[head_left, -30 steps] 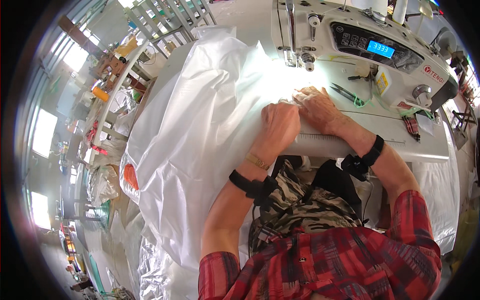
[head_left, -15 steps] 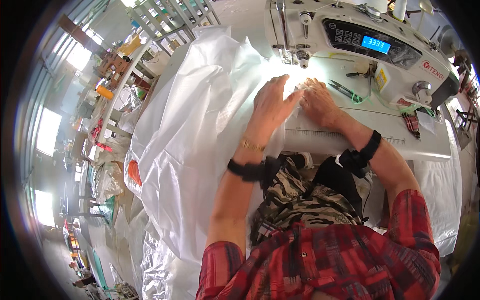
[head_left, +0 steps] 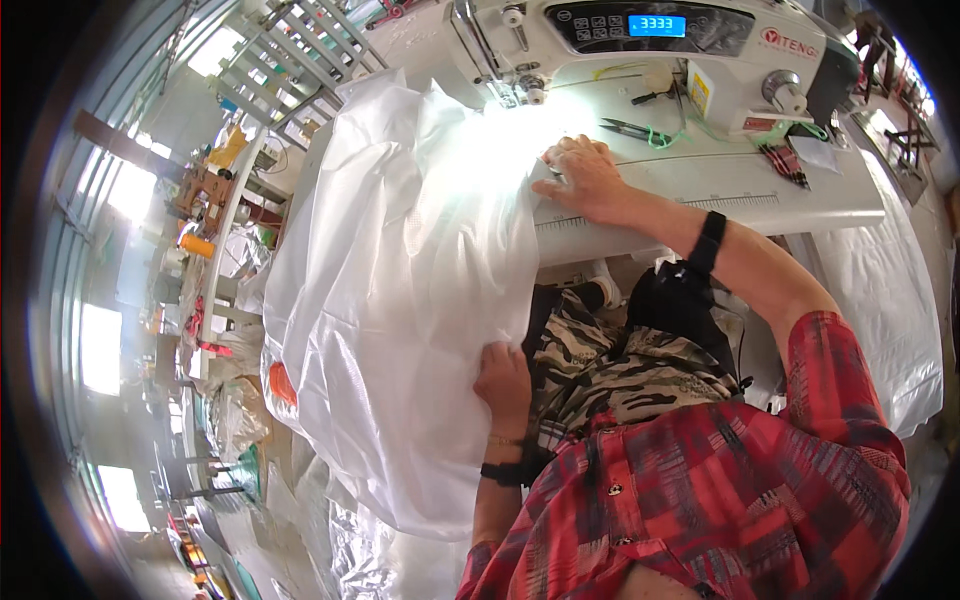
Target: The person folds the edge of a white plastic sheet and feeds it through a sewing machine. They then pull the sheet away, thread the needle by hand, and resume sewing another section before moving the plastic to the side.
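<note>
A large white woven plastic sheet [head_left: 390, 290] drapes over the left of the sewing machine table and hangs off its front edge. My left hand [head_left: 503, 385] is low at the sheet's right edge, beside my lap, its fingers curled onto the material. On the tabletop, my right hand [head_left: 585, 180] has bent fingers and thumb closed at the sheet's upper right edge, just in front of the sewing machine's [head_left: 535, 95] needle area. Glare from the lamp washes out the sheet under the needle, so the stitching spot is hidden.
Thread snips [head_left: 625, 129] with green thread lie right of the needle. A small dark screwdriver [head_left: 655, 97] and a plaid cloth scrap [head_left: 784, 165] are farther right. A grey metal rack [head_left: 300, 60] stands beyond the table's far left. A cluttered bench [head_left: 225, 230] runs along the left.
My left hand has left the needle area and come down toward me along the sheet's right edge. My right hand stays near the needle. The view has shifted, with the machine higher and farther left.
</note>
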The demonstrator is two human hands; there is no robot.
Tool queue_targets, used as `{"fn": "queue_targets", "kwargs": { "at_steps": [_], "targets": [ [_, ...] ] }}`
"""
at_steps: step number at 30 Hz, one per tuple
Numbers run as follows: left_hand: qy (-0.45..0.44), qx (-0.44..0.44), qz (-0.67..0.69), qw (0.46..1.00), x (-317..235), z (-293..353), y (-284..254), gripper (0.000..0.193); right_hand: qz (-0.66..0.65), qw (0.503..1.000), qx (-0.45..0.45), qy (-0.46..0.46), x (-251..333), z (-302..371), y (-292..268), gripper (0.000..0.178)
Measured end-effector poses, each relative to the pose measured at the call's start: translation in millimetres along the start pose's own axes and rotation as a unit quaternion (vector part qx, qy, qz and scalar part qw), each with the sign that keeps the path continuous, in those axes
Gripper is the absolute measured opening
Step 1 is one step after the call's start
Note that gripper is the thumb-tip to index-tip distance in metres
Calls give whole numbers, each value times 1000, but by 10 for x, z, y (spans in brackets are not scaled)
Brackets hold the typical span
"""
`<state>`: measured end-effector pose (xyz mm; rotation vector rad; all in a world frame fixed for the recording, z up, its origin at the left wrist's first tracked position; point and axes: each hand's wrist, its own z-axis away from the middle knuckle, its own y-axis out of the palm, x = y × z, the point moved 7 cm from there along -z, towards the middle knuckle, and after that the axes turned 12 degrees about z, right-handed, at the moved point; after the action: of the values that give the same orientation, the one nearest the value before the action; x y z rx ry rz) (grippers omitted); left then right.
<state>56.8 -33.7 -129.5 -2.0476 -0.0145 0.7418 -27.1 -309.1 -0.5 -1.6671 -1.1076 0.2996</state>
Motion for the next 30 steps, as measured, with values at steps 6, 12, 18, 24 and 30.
{"fn": "queue_targets", "kwargs": {
  "at_steps": [6,12,18,24,30],
  "targets": [
    [-135,-26,321,937,413,276,-398,18,9,993,96,66,-74,-64,99,54],
    [-138,-2,764,631,-492,-117,-1528,14,20,996,1,86,-82,-110,44,46],
    [-251,-231,545,766,-27,-265,-1554,8,-600,796,65,44,-345,-52,92,22],
    [-140,-24,302,943,-34,-515,-1628,13,-528,818,63,217,-218,118,-74,43],
    [130,15,169,977,-1194,-1226,-1683,20,-542,751,115,359,-465,124,122,41]
  ]
}}
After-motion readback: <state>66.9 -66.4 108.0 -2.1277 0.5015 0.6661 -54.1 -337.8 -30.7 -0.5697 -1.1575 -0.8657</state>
